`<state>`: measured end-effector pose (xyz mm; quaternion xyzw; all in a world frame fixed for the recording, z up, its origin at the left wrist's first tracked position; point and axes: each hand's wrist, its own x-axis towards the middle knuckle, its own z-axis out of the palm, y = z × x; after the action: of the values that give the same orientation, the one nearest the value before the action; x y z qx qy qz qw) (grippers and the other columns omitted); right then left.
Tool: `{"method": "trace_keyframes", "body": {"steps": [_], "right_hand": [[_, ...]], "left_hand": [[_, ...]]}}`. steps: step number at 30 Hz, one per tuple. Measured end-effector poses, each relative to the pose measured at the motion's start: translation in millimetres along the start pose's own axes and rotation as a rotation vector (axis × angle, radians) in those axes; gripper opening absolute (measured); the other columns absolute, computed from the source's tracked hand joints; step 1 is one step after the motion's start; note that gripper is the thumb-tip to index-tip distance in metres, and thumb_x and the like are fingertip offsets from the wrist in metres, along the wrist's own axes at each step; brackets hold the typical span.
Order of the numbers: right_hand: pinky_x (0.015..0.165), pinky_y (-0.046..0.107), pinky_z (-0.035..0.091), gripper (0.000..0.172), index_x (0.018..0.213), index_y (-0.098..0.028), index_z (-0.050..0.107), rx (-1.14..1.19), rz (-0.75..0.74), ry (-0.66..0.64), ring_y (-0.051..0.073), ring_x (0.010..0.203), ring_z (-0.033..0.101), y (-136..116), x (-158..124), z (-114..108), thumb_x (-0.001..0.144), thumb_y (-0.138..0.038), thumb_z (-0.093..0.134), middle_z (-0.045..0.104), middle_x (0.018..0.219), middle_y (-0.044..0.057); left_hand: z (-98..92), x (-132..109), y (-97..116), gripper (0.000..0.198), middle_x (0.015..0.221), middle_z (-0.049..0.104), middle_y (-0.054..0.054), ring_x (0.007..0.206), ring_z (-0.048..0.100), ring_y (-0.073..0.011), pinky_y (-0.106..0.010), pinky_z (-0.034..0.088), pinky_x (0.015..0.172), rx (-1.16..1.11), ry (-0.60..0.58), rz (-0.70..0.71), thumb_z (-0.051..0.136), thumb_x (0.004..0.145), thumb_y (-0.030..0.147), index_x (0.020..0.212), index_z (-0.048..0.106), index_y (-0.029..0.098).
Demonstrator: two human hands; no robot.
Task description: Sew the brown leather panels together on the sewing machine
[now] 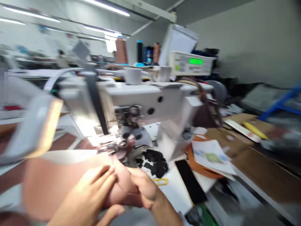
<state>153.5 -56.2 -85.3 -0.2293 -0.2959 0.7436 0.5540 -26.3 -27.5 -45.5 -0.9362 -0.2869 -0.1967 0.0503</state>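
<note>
Leather (54,179) just in front of machine (145,95), long axis sideways; left hand (92,186) flat on top, fingers extended; right hand (147,186) gripping right end.

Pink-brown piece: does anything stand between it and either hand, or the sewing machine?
Nothing visible does. The left hand lies on the pink-brown piece; the right hand grips its right end. Its far edge lies by the sewing machine; blur hides exact contact.

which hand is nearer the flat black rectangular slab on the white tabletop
Right. The right hand holds the pinkish-brown leather-like piece, left of the flat black slab; the left hand rests on that piece, farther left.
</note>
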Motion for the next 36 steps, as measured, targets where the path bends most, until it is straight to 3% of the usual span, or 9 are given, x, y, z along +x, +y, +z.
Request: {"method": "trace_keyframes", "body": {"steps": [2,7,10,13,15,22,30,33,36], "right_hand": [[0.100,0.033,0.041,0.038,0.119,-0.010,0.063,0.028,-0.007,-0.016,0.020,0.112,0.060,-7,-5,8,0.084,-0.025,0.060,0.063,0.121,0.013],[0.104,0.041,0.038,0.038,0.122,-0.014,0.061,0.065,0.120,-0.020,0.025,0.113,0.060,-8,-8,10,0.086,-0.026,0.058,0.063,0.121,0.014],[0.102,0.040,0.039,0.045,0.123,-0.015,0.061,0.015,0.171,0.079,0.026,0.109,0.061,-4,-9,-2,0.082,-0.033,0.065,0.064,0.119,0.014],[0.097,0.036,0.044,0.041,0.115,-0.020,0.067,-0.032,0.201,0.225,0.023,0.102,0.064,0,-10,-14,0.077,-0.036,0.071,0.068,0.112,0.010],[0.096,0.035,0.045,0.039,0.113,-0.022,0.068,-0.010,0.209,0.244,0.022,0.100,0.065,2,-10,-20,0.076,-0.036,0.072,0.068,0.112,0.010],[0.093,0.037,0.047,0.035,0.110,-0.023,0.069,0.050,0.243,0.274,0.023,0.099,0.065,2,-12,-23,0.076,-0.033,0.073,0.068,0.111,0.009],[0.087,0.038,0.050,0.042,0.103,-0.017,0.070,0.008,0.278,0.362,0.026,0.092,0.067,-4,-1,-15,0.066,-0.035,0.080,0.071,0.101,0.011],[0.084,0.038,0.051,0.041,0.097,-0.016,0.071,0.022,0.284,0.358,0.026,0.087,0.068,-9,-1,-10,0.062,-0.034,0.082,0.072,0.094,0.011],[0.087,0.036,0.050,0.032,0.096,-0.017,0.071,0.085,0.334,0.303,0.022,0.086,0.068,-12,-4,-13,0.068,-0.031,0.079,0.072,0.092,0.009]], "left_hand": [[-3.4,-4,9,0.056,0.122,0.061,-0.010,0.113,0.053,-0.0337,-0.046,0.046,0.094,0.040,-0.028,0.030,0.051,0.083,0.061,0.121,0.056,0.020],[-11.5,8,21,0.050,0.118,0.062,-0.015,0.112,0.054,-0.0347,-0.052,0.042,0.099,-0.006,-0.182,-0.041,0.053,0.083,0.053,0.116,0.060,0.016],[-22.7,17,21,0.053,0.117,0.062,-0.018,0.110,0.056,-0.0372,-0.054,0.044,0.096,-0.059,-0.289,-0.040,0.054,0.083,0.055,0.114,0.062,0.011],[-32.6,27,22,0.054,0.113,0.064,-0.019,0.109,0.057,-0.0382,-0.052,0.044,0.095,-0.082,-0.348,-0.049,0.059,0.082,0.053,0.112,0.063,0.008],[-36.3,32,23,0.054,0.111,0.065,-0.018,0.108,0.057,-0.0369,-0.049,0.044,0.096,-0.060,-0.372,-0.059,0.061,0.081,0.053,0.111,0.064,0.008],[-36.3,35,18,0.048,0.100,0.067,-0.016,0.093,0.060,-0.0317,-0.044,0.048,0.088,-0.069,-0.374,-0.059,0.064,0.080,0.051,0.101,0.067,0.008],[-46.7,46,12,0.041,0.102,0.065,-0.014,0.098,0.055,-0.0320,-0.048,0.045,0.092,-0.120,-0.427,-0.097,0.058,0.084,0.046,0.105,0.064,0.011],[-45.5,43,14,0.034,0.098,0.065,-0.011,0.093,0.055,-0.0283,-0.044,0.046,0.089,-0.106,-0.402,-0.088,0.057,0.085,0.040,0.104,0.063,0.013],[-31.0,33,15,0.034,0.094,0.065,-0.010,0.081,0.055,-0.0251,-0.040,0.047,0.078,-0.055,-0.315,0.001,0.055,0.087,0.044,0.099,0.063,0.013]]}}
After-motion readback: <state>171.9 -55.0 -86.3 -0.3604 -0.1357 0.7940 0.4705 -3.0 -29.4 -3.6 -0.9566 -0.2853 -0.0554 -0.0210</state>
